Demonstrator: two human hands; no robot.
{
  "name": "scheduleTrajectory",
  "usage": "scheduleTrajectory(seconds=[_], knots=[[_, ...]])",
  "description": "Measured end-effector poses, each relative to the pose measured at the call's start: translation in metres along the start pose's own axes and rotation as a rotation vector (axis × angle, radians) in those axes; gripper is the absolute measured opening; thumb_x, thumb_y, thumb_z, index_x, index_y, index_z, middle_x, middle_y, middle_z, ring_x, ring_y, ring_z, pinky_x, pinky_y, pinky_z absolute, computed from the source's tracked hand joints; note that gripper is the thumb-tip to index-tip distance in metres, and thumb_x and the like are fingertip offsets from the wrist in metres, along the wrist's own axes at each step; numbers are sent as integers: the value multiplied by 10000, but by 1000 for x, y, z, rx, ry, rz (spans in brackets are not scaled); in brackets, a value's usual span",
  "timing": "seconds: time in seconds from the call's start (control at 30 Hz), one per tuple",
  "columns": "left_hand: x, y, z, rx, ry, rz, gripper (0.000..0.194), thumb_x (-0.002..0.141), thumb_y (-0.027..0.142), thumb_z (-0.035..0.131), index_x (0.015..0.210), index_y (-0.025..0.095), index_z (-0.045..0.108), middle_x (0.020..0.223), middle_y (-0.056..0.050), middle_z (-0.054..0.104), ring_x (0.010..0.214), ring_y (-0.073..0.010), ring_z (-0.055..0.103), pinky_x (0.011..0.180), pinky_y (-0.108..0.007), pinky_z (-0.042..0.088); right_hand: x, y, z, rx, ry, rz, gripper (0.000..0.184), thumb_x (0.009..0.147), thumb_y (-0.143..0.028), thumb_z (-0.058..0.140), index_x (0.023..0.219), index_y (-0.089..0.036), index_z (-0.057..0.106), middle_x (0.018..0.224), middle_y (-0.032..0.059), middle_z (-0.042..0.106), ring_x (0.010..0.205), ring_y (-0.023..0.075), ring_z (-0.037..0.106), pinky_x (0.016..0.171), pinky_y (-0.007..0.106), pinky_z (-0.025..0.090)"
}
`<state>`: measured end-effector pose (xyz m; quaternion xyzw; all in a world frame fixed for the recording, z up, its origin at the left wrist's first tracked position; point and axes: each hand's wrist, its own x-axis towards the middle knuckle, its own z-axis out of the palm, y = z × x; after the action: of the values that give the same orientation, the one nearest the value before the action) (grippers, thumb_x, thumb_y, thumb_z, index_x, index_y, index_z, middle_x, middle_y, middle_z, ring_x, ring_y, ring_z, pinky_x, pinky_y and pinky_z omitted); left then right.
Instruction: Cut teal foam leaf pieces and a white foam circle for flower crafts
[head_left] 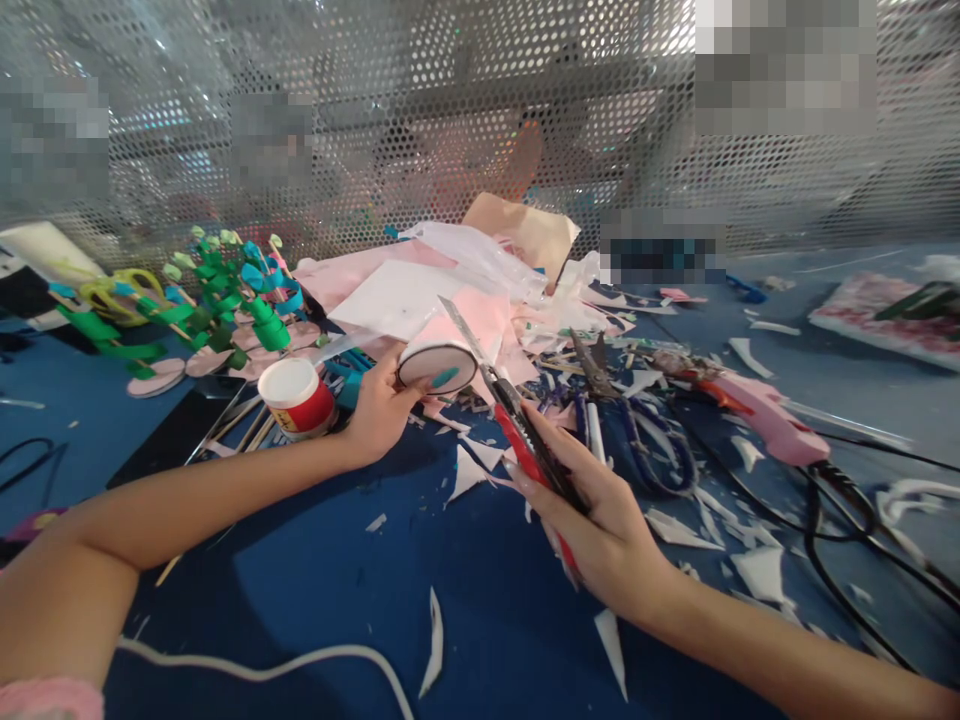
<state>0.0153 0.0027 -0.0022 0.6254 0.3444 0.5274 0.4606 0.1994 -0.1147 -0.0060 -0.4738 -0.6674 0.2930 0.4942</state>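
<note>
Between the thumb and fingers of my left hand [382,405] is a round pale pink disc [437,368] with a dark outline around its edge. My right hand [592,510] grips a red and black utility knife [529,440]. Its long blade [463,330] is extended and points up and to the left, close to the disc's right edge; whether they touch I cannot tell. Just left of my left hand stands an open white pot with a red label [296,398]. Scissors with blue handles [652,440] lie beyond my right hand.
Green and blue paper-wrapped sticks [240,290] stand on pink discs at the left. Pink and white sheets [420,290] pile up at the back before a perforated metal screen [360,150]. A pink glue gun [772,415] with a black cord lies right, among scattered white scraps [761,575].
</note>
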Motion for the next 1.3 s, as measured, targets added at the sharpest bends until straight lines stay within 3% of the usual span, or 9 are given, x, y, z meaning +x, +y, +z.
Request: scheduleTrajectory(seconds=[0.13, 0.43, 0.6, 0.9, 1.1, 1.3], knots=[[-2, 2, 1, 47, -60, -3, 185, 660, 192, 667, 794, 146, 549, 622, 31, 548, 519, -71, 527, 497, -192, 520, 0, -4, 0, -57, -43, -29, 545, 873, -242, 490, 1403, -221, 362, 1220, 126, 556, 1055, 223, 569, 884, 380, 500], [-1, -3, -3, 88, -15, -21, 293, 727, 251, 634, 978, 141, 531, 801, -19, 613, 578, -106, 615, 529, -235, 570, 2, -5, 1, -104, 17, 9, 544, 863, -242, 492, 1395, -229, 377, 1258, 125, 530, 1135, 255, 534, 923, 424, 471], [-4, -1, -3, 166, -30, 17, 235, 732, 260, 635, 910, 145, 534, 742, 4, 583, 538, -100, 598, 494, -225, 552, 3, -8, 1, -106, -10, 14, 559, 873, -251, 473, 1415, -217, 340, 1153, 127, 561, 913, 191, 603, 809, 349, 525], [-6, 4, -4, 324, -62, 127, 142, 754, 206, 603, 880, 147, 572, 690, 17, 605, 566, -97, 580, 548, -209, 520, 3, -9, 1, -72, -27, 30, 549, 869, -266, 471, 1402, -184, 366, 1008, 114, 555, 669, 122, 550, 593, 256, 525], [-8, 10, -3, 484, -79, 180, 86, 793, 234, 571, 827, 155, 581, 619, 31, 572, 557, -93, 547, 530, -191, 451, 2, -10, 0, -36, -41, 51, 545, 867, -266, 466, 1397, -182, 373, 909, 85, 537, 584, 103, 506, 520, 236, 498], [-8, 12, -4, 569, -111, 246, 58, 804, 218, 558, 774, 169, 565, 590, 38, 537, 536, -81, 481, 504, -179, 388, 0, -5, -1, 17, -55, 82, 545, 874, -277, 472, 1405, -221, 362, 994, 103, 542, 619, 108, 522, 540, 238, 502]])
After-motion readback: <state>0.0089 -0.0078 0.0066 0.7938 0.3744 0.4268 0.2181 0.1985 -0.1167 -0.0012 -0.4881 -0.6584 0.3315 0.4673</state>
